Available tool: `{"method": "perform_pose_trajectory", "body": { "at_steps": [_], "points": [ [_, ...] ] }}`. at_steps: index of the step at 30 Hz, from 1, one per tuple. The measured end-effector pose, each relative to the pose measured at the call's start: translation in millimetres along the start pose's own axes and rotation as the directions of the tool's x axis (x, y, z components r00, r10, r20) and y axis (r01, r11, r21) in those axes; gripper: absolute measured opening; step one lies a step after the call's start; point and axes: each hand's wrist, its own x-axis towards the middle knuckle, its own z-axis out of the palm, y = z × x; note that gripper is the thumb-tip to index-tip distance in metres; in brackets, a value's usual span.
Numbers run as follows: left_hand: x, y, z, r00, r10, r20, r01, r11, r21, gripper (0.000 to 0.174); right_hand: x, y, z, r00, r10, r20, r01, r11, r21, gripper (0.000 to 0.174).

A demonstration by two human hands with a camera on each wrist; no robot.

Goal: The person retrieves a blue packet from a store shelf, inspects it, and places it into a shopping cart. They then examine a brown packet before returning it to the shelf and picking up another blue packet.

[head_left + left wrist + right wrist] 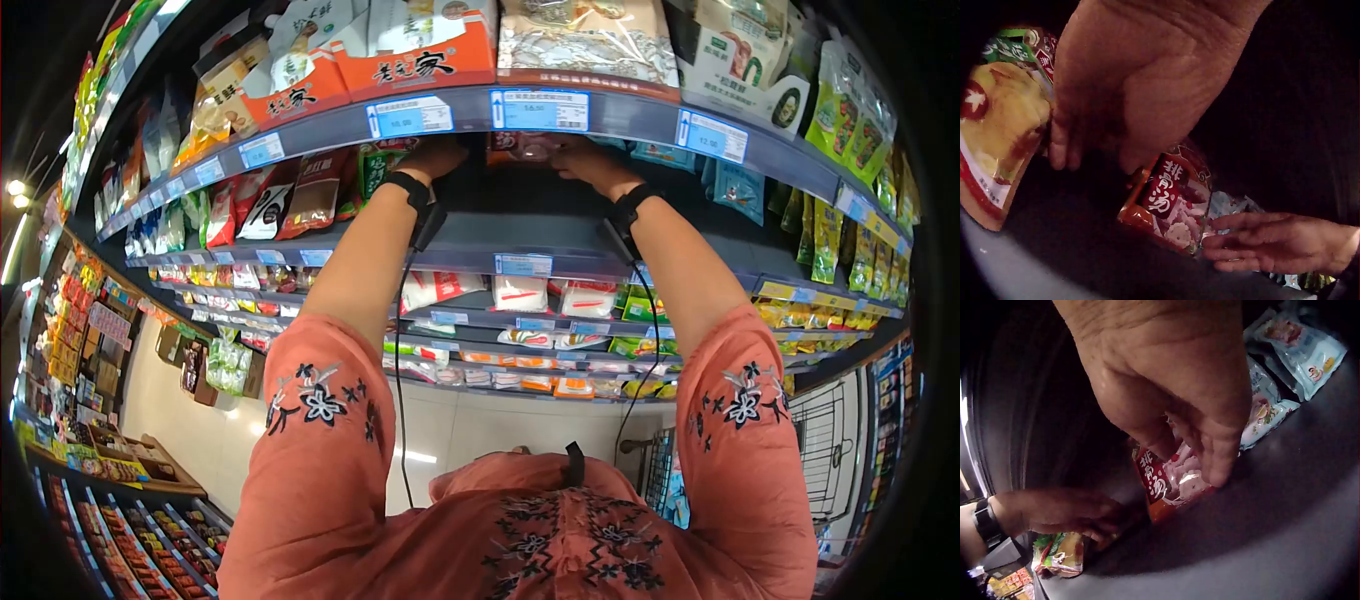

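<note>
A red soup packet (1169, 200) with white characters and a picture of meat stands in the dark shelf bay, also visible under the upper shelf in the head view. My right hand (1175, 381) is at its right side; in the left wrist view the nearly straight fingers (1241, 240) touch that edge. My left hand (1141, 81) reaches down on the packet's other side, its thumb tip close to the packet's corner. Relaxed fingers show on it in the right wrist view. Beside it stands a yellow-and-red bag (1007, 119).
Light-blue packets (1266, 406) stand right of the red packet. Low overhead runs the upper shelf's edge with price tags (540, 110), carrying boxes (420, 50) and bags. Dark and red bags (265, 205) line the same shelf at left. Cables (400, 370) hang from both wrists.
</note>
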Motion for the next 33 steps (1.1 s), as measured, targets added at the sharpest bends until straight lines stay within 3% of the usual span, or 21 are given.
{"method": "perform_pose_trajectory", "body": {
  "at_steps": [2, 4, 6, 9, 11, 14, 17, 20, 21, 23, 26, 27, 29, 32, 33],
  "points": [
    [-2.9, 3.3, -2.0, 0.997, -0.068, 0.046, 0.07, 0.997, -0.027, 0.059, -4.6, -2.5, 5.1, 0.999, -0.019, 0.031, 0.02, 1.0, -0.018, 0.056],
    [-3.2, 14.2, -7.7, 0.978, -0.136, 0.157, 0.127, 0.99, 0.064, 0.061, -0.9, 1.9, 5.5, 0.998, -0.03, 0.05, 0.031, 0.999, -0.019, 0.058],
    [-7.4, 25.1, -12.7, 0.949, -0.17, 0.266, 0.135, 0.98, 0.146, 0.061, -0.6, 4.9, 8.8, 1.0, -0.03, -0.001, 0.03, 1.0, -0.005, 0.048],
    [-9.8, 16.5, -7.2, 0.957, -0.161, 0.24, 0.119, 0.977, 0.178, 0.058, -7.4, -2.6, 15.4, 0.999, -0.017, -0.035, 0.016, 0.999, -0.037, 0.031],
    [-2.1, -4.9, 9.1, 0.957, -0.138, 0.254, 0.109, 0.986, 0.124, 0.059, -9.2, -1.4, 13.4, 1.0, -0.002, -0.027, 0.0, 0.999, -0.053, 0.033],
    [-8.8, 7.4, -4.2, 0.947, -0.124, 0.298, 0.058, 0.974, 0.22, 0.05, -17.4, -4.7, 9.4, 1.0, 0.023, 0.013, -0.023, 0.999, -0.023, 0.037],
    [-10.0, 2.7, -5.1, 0.929, 0.068, 0.362, -0.204, 0.913, 0.352, 0.04, -28.3, -3.8, 4.2, 0.999, 0.046, -0.017, -0.046, 0.998, -0.033, 0.044],
    [-12.2, -40.9, 4.9, 0.912, 0.212, 0.352, -0.329, 0.89, 0.316, 0.041, -43.0, -5.5, -3.9, 0.999, 0.029, -0.029, -0.031, 0.998, -0.062, 0.049],
    [-11.9, -51.5, 5.6, 0.894, 0.247, 0.375, -0.385, 0.852, 0.355, 0.042, -49.5, -5.6, -6.4, 1.0, 0.021, -0.023, -0.022, 0.997, -0.068, 0.05],
    [-9.2, -56.3, 5.1, 0.832, 0.245, 0.498, -0.522, 0.652, 0.551, 0.043, -62.2, -10.3, -8.9, 0.999, 0.024, -0.038, -0.027, 0.996, -0.087, 0.051],
    [-20.9, -21.8, -21.4, 0.844, 0.159, 0.512, -0.427, 0.776, 0.463, 0.041, -71.1, -0.5, -15.7, 0.999, 0.009, -0.05, -0.013, 0.998, -0.062, 0.052],
    [-20.3, -32.5, -20.3, 0.842, 0.251, 0.478, -0.496, 0.708, 0.502, 0.035, -75.2, 3.8, -18.6, 0.999, 0.002, -0.054, -0.005, 0.999, -0.044, 0.052],
    [-11.3, -41.5, -13.9, 0.897, 0.132, 0.422, -0.299, 0.884, 0.359, 0.034, -99.5, -7.7, -19.2, 0.998, -0.013, -0.053, 0.013, 1.0, -0.012, 0.05],
    [-11.6, -32.1, -27.5, 0.928, 0.136, 0.348, -0.234, 0.937, 0.258, 0.042, -146.0, -21.7, -17.2, 0.991, -0.095, -0.091, 0.1, 0.994, 0.052, 0.048],
    [-16.0, -20.9, -32.2, 0.952, 0.038, 0.305, -0.024, 0.999, -0.048, 0.046, -163.5, -22.2, -14.3, 0.986, -0.125, -0.107, 0.134, 0.988, 0.077, 0.048]
  ]
}}
